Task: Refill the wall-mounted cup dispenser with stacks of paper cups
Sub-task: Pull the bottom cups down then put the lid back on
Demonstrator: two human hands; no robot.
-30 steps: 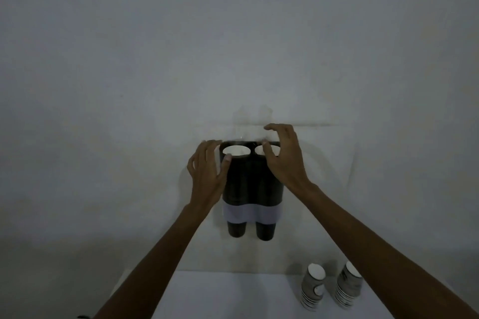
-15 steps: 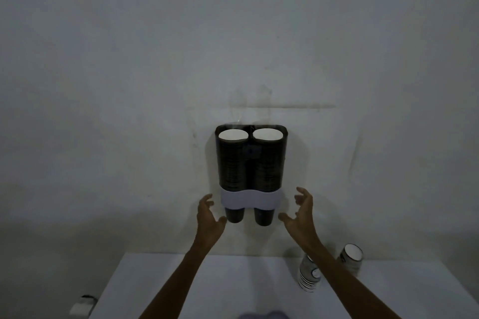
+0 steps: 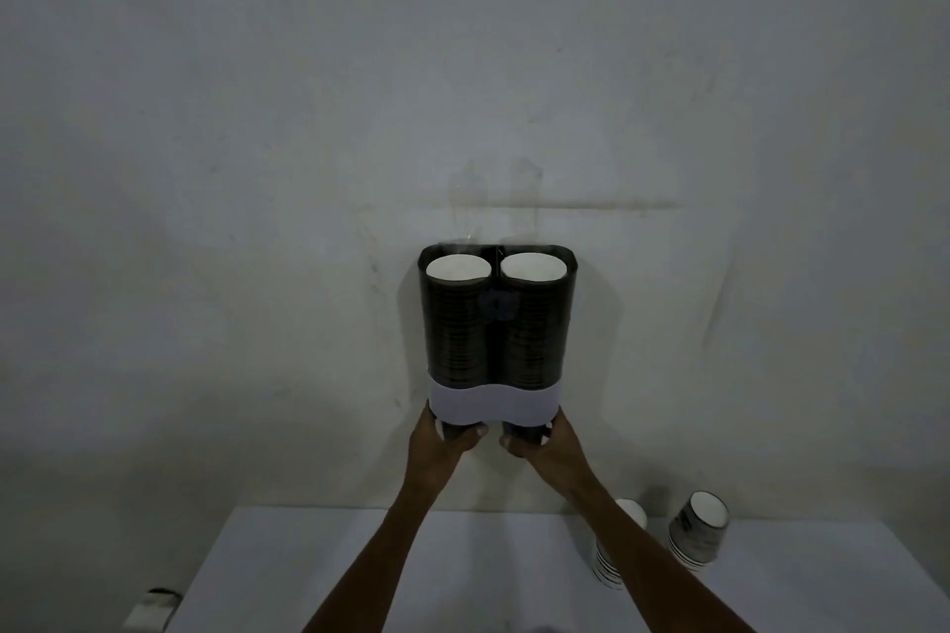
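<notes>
Grey wall, frame centre: dispenser (image 3: 496, 324) w/ both tubes filled to top. Bottom cups are gripped by left hand (image 3: 447, 437) & right hand (image 3: 540, 442). Spare stacks (image 3: 699, 537) are left on table (image 3: 411, 571), lower right.

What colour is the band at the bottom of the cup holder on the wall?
The band is white or pale lavender, under the dark tubes. The head view shows it.
</notes>
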